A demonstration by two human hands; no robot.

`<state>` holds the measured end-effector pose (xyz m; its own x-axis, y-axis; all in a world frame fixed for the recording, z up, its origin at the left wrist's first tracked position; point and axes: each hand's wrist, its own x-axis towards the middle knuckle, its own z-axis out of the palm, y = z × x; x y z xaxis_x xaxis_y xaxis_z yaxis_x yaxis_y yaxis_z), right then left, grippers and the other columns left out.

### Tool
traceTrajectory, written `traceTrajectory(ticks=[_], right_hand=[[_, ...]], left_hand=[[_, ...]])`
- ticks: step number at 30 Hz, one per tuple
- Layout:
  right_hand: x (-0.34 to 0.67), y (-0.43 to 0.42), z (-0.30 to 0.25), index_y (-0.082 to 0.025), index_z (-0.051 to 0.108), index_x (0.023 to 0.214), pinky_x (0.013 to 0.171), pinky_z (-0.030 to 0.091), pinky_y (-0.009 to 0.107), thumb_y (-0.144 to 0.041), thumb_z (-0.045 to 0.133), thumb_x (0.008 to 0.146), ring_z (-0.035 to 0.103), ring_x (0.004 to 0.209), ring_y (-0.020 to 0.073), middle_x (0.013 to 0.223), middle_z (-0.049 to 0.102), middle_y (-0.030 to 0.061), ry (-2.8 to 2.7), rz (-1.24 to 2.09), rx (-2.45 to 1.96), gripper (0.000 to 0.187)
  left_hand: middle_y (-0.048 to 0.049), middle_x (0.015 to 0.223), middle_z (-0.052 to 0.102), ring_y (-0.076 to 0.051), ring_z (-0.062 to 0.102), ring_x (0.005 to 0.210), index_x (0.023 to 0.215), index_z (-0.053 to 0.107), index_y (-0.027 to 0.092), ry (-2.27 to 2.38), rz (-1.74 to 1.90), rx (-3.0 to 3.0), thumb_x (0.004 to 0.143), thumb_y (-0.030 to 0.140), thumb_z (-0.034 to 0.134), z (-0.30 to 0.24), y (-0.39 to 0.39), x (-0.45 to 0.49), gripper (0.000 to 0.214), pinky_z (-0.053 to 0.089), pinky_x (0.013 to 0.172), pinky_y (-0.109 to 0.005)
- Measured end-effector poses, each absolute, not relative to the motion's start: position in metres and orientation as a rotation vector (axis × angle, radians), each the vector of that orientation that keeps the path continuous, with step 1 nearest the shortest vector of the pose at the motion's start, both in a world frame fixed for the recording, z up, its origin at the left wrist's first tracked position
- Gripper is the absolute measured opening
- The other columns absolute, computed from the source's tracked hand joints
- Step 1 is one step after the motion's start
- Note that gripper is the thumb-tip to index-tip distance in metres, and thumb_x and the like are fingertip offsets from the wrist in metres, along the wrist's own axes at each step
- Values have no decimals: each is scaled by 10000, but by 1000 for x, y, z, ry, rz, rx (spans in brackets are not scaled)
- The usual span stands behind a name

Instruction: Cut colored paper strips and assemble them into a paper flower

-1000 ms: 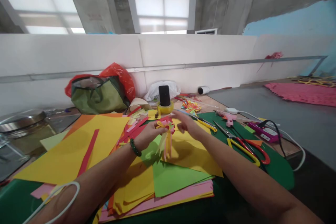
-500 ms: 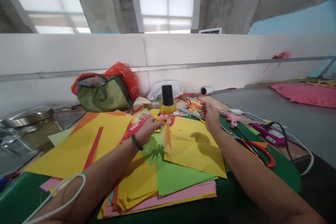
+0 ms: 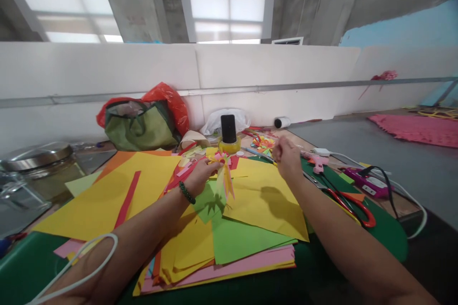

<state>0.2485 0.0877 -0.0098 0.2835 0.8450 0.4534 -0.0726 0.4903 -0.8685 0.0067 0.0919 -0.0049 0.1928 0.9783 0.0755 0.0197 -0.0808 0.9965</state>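
Head view, left grip [image 3: 202,175] pinching paper flower [image 3: 226,174], seemingly

Part of a paper bundle [image 3: 227,183] is hidden behind the fingers of the left hand [image 3: 202,175], its folds too small to make out; whether the curled right hand [image 3: 287,156] grips anything cannot be told; the right forearm [image 3: 343,240] hides part of the scissors [image 3: 370,221]; at the left, the glass jar [image 3: 48,178] is cut off, as is the pink cloth [image 3: 415,128] at far right; a white cable [image 3: 115,243] leaves view at near left.
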Motion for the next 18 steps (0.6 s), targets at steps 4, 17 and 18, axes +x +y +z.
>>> traceTrajectory(ticks=[4, 17, 18], right_hand=[[258, 99, -11, -216, 489, 658, 369, 222, 206, -760, 458, 716, 289, 366, 67, 430, 365, -84, -993, 695, -889, 548], [185, 60, -34, -175, 555, 569, 383, 369, 214, -627, 690, 654, 481, 367, 87, 472, 606, -14, -1732, 1255, -947, 480], [185, 61, -34, -176, 547, 554, 375, 360, 213, -633, 683, 657, 472, 354, 84, 460, 602, -12, -1716, 1227, -954, 488]], left_hand=[[7, 627, 601, -112, 511, 572, 634, 603, 146, 1029, 1069, 1366, 551, 291, 734, -5, 86, 10, 212, 371, 575, -248], [-5, 713, 647, -140, 557, 676, 743, 650, 147, 848, 1035, 1371, 545, 353, 816, -10, 77, 16, 331, 406, 657, -268], [-2, 699, 639, -131, 547, 661, 730, 650, 146, 855, 1010, 1367, 541, 355, 820, -12, 77, 17, 330, 397, 649, -263]])
